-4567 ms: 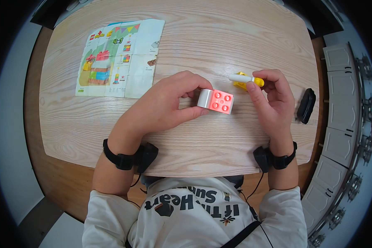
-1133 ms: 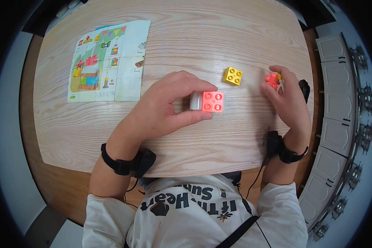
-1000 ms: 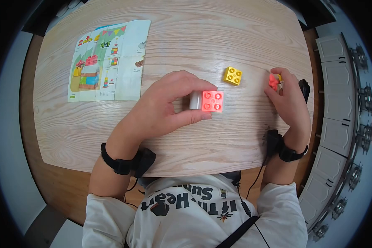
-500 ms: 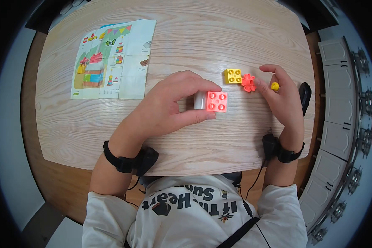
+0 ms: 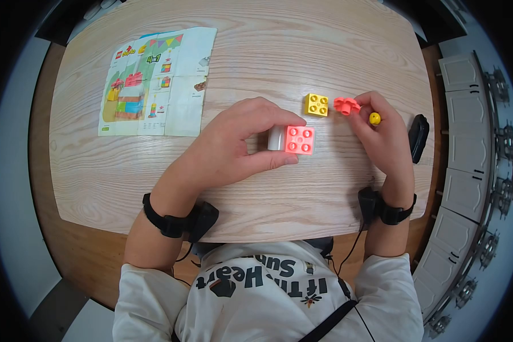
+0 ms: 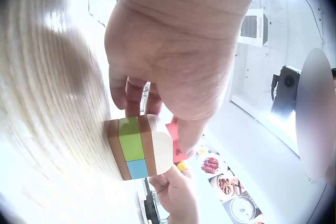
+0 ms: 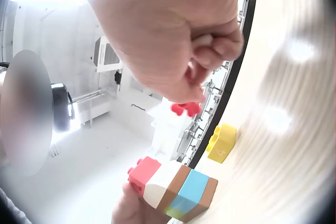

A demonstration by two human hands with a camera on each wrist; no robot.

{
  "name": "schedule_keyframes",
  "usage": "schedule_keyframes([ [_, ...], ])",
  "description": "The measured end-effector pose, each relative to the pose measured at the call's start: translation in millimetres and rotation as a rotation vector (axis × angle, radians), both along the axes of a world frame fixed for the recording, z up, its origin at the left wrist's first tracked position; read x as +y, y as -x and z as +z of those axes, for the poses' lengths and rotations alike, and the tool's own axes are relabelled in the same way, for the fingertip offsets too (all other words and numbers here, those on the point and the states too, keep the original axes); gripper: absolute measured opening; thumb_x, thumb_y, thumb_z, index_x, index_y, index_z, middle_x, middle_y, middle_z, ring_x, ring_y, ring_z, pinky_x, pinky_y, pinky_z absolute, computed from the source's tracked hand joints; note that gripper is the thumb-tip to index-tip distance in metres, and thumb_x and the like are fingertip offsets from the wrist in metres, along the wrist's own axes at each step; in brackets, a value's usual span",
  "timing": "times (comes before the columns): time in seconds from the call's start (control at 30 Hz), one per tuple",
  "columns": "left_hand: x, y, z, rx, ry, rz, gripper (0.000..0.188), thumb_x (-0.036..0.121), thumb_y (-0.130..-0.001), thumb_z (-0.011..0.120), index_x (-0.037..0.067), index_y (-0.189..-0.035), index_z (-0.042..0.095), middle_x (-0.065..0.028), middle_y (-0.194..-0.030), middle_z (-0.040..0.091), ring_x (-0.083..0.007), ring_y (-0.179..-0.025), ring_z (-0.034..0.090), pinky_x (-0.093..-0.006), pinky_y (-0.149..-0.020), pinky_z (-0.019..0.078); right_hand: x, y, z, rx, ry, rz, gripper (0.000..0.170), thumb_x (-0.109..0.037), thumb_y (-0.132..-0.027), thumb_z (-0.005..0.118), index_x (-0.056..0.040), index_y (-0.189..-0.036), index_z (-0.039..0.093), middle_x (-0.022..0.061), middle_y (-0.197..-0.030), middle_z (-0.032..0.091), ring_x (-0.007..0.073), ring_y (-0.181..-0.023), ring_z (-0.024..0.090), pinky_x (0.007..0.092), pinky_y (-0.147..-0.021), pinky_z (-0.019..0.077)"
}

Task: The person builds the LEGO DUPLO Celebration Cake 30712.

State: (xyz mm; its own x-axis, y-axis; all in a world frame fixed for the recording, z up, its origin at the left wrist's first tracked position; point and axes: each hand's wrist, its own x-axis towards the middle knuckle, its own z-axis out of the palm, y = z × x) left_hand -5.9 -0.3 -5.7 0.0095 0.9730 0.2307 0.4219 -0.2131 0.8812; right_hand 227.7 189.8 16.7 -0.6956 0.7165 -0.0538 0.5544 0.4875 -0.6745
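Observation:
My left hand [image 5: 228,142] grips a stack of toy bricks between thumb and fingers. On its top sits a pinkish-red four-stud brick [image 5: 300,141]; below come a white rounded brick [image 6: 163,153] and brown layers around a green brick [image 6: 130,139] and a blue brick [image 6: 138,169]. Thumb and forefinger of my right hand [image 5: 386,139] pinch a red flower piece [image 5: 346,106] above the table. That same hand keeps a white candle piece tucked in its curled fingers, its yellow tip [image 5: 374,118] showing. Between the hands, farther back, a yellow four-stud brick [image 5: 316,105] rests on the table.
A creased instruction sheet [image 5: 182,108] lies at the back left of the wooden table [image 5: 256,62]. Near the right edge, beside my right hand, is a black elongated case [image 5: 419,138].
The right hand first held the candle out by the yellow brick, then picked up the red flower at the right and brought it left, tilting it. The left hand keeps holding the stack.

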Motion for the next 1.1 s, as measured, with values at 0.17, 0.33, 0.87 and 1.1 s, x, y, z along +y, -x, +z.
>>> schedule_keyframes([
  [0.17,0.7,-0.6,-0.6,-0.02,-0.014,-0.001,0.048,0.01,-0.083,0.087,0.004,-0.128,0.071,-0.0094,-0.119,0.073,-0.026,-0.109,0.066,-0.0373,-0.097,0.0519,-27.6,8.1,5.9,0.464,-0.151,0.147,0.025,0.003,-0.088,0.075,-0.0032,-0.112,0.07,0.0034,-0.087,0.066,0.0083,-0.074,0.058,0.0234,-0.066,0.0468],
  [0.33,0.8,-2.6,-1.4,-0.011,-0.016,0.005,0.049,0.01,-0.083,0.088,0.004,-0.128,0.072,-0.0085,-0.118,0.073,-0.0254,-0.108,0.066,-0.0368,-0.096,0.0519,-50.6,15.7,3.8,0.536,-0.131,0.34,0.032,0.007,-0.083,0.076,-0.0048,-0.113,0.073,0.0043,-0.083,0.063,0.0121,-0.068,0.057,0.0254,-0.062,0.0457],
  [0.87,-0.3,-2.2,0.1,-0.024,-0.002,0.0,0.045,0.009,-0.084,0.086,0.004,-0.127,0.072,-0.0099,-0.118,0.073,-0.0259,-0.11,0.067,-0.0368,-0.098,0.0521,-1.4,5.7,6.6,0.078,-0.039,-0.221,0.015,-0.006,-0.095,0.07,-0.0019,-0.109,0.072,0.0006,-0.081,0.061,0.007,-0.073,0.056,0.0241,-0.065,0.0461],
  [1.1,-0.3,-2.3,2.0,-0.02,0.01,-0.001,0.044,0.009,-0.084,0.085,0.004,-0.126,0.072,-0.0096,-0.118,0.073,-0.0256,-0.109,0.067,-0.0365,-0.097,0.0525,5.1,1.5,3.1,0.168,0.031,-0.144,0.017,-0.014,-0.103,0.066,-0.0011,-0.114,0.069,0.0028,-0.094,0.065,0.0089,-0.085,0.058,0.0252,-0.078,0.0487],
])
